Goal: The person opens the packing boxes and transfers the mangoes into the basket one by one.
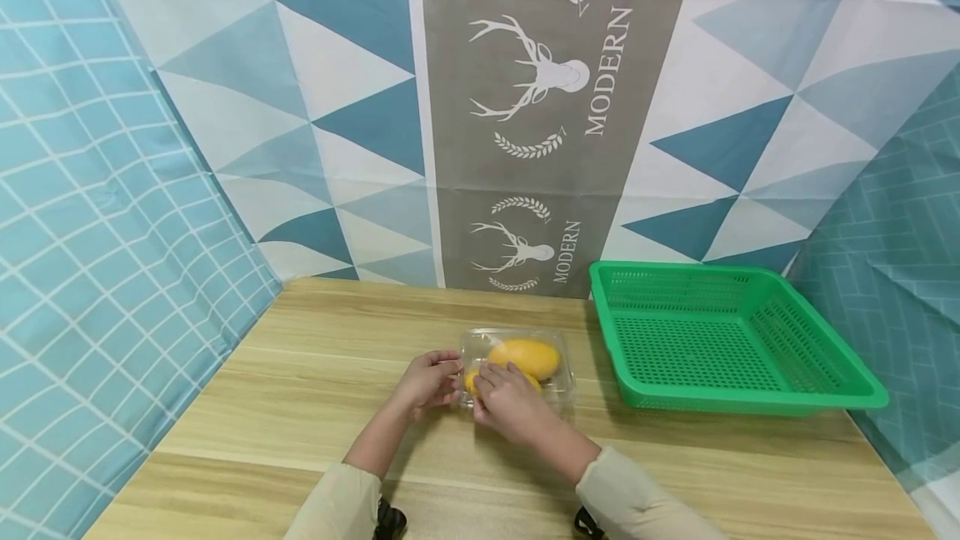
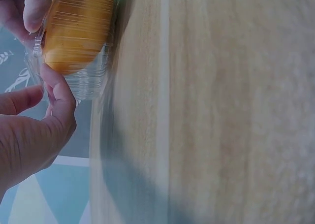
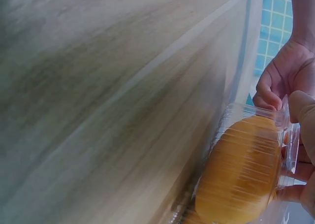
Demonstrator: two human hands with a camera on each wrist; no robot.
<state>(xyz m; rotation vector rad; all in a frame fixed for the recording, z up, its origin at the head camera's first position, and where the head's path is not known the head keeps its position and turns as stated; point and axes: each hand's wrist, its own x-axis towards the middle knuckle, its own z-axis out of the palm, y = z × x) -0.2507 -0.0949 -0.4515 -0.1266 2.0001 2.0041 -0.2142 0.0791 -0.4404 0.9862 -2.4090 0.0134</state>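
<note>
A clear plastic box (image 1: 562,394) with ribbed sides lies on the wooden table, holding two yellow mangoes (image 1: 532,354). At its left front corner, my left hand (image 1: 431,382) pinches the rim between thumb and fingers. From the front, my right hand (image 1: 510,402) reaches over the nearer mango and partly hides it. Up close in the right wrist view, the right thumb (image 3: 301,108) lies on the box's rim, near the left hand (image 3: 288,74), with the other fingers curled over the edge. Whether a lid covers the mangoes is hard to see.
A green perforated plastic basket (image 1: 738,348) stands at the right of the wooden table (image 1: 315,348), tilted in view near the back edge. Patterned cloth (image 1: 360,65) hangs behind, and blue checked cloth (image 1: 112,215) hangs along the left side.
</note>
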